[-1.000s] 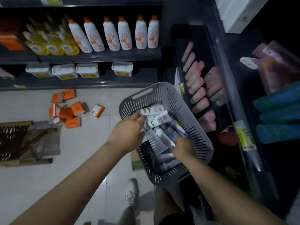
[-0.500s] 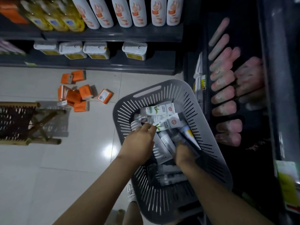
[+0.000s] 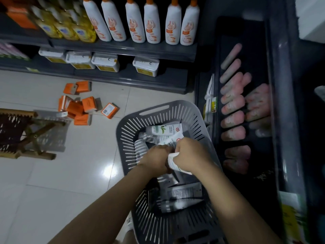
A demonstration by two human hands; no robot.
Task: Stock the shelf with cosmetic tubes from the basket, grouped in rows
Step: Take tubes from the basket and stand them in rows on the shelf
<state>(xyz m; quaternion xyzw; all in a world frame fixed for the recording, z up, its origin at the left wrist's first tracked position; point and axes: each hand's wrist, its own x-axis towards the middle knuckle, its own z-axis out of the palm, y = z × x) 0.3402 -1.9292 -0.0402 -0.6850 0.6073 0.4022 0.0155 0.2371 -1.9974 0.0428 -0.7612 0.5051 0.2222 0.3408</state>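
Six white bottles (image 3: 140, 23) with orange caps stand in a row on the upper shelf (image 3: 123, 48) at 12 o'clock, yellow bottles (image 3: 66, 27) to their 9 o'clock side, four white tubs (image 3: 105, 62) on the board beneath. Pale floor tiles (image 3: 52, 173) carry scattered orange boxes (image 3: 79, 106) at 10 o'clock and a wooden folding stool (image 3: 21, 132) at 9 o'clock. At 3 o'clock a dark shelf (image 3: 253, 50) holds pink tubes (image 3: 232, 118) lying in rows. The grey slotted basket (image 3: 186, 111) sits at centre, below me, with white cosmetic tubes (image 3: 163, 129) heaped inside. Both my grips are down in the basket, close together. My right grip (image 3: 191, 155) is curled round one white tube (image 3: 173, 163), whose printed end shows at the grip's 8 o'clock edge, between the two grips. My left grip (image 3: 154, 159) lies knuckles-up at 9 o'clock of the right; its fingers are hidden beneath it, so I cannot tell whether it holds anything. More tubes lie loose at 12 o'clock and 6 o'clock of my grips.
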